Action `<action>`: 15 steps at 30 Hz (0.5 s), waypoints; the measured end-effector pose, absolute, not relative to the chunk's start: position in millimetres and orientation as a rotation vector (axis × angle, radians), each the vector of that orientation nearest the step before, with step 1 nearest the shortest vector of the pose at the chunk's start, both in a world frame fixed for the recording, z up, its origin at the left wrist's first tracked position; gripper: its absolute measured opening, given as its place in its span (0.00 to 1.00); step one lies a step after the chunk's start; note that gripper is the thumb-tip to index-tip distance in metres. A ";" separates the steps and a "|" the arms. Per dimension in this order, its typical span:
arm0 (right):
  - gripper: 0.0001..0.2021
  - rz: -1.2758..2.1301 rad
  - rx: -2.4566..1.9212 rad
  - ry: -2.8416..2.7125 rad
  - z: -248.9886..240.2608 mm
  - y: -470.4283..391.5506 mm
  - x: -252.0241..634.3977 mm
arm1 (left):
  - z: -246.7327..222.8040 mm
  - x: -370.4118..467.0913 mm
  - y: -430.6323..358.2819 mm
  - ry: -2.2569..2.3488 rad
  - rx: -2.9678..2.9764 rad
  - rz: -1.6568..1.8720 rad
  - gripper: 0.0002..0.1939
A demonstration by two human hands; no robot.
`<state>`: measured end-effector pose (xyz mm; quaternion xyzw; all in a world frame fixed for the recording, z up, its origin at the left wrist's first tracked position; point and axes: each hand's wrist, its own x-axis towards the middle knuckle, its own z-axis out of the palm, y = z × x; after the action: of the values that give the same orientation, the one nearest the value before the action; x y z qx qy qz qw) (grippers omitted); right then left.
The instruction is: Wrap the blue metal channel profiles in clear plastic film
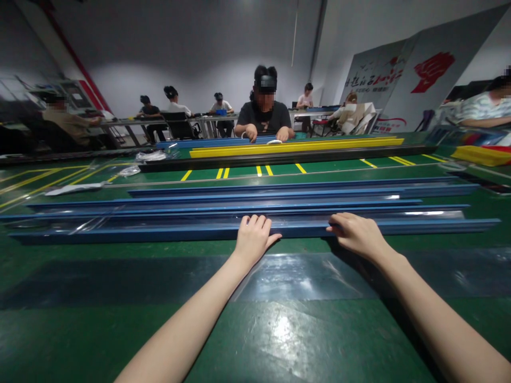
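Note:
Across the table in front of me lies a long blue plastic channel strip (159, 234), the nearest of several. My left hand (252, 236) grips its near wall, fingers hooked over the top edge and thumb along the front face. Farther right, my right hand (357, 233) is curled closed on the same wall; its fingertips are partly hidden. Clear film shows inside the channel. Behind it, more blue channel strips (279, 190) run roughly parallel. A flat clear plastic strip (299, 274) lies on the table under my forearms.
The green table (259, 340) has yellow tape marks (223, 173). Beyond them lie a black strip (339, 155) and a yellow strip (299, 149). Opposite, a person in a dark shirt (243, 114) handles strips. Crumpled clear plastic (151, 156) lies at far left; a yellow tray (483, 155) is at right.

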<state>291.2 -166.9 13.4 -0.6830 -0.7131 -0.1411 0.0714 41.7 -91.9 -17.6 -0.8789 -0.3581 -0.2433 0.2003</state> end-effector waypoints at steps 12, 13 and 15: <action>0.17 -0.491 -1.869 -2.194 4.1 -163.0 270.6 | -17.0 42.2 -91.4 -0.991 -2.455 -0.701 0.18; 0.18 -0.484 -1.843 -2.188 2.7 -161.5 266.3 | -16.9 42.4 -91.5 -0.988 -2.456 -0.704 0.18; 0.17 -0.513 -1.771 -2.194 0.7 -158.4 258.2 | -16.6 42.6 -91.7 -0.989 -2.458 -0.705 0.18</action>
<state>258.2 -158.4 0.7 -0.6121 -0.7583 -0.1774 0.1372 42.6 -91.7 -16.6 -0.8787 -0.3535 -0.2520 0.1987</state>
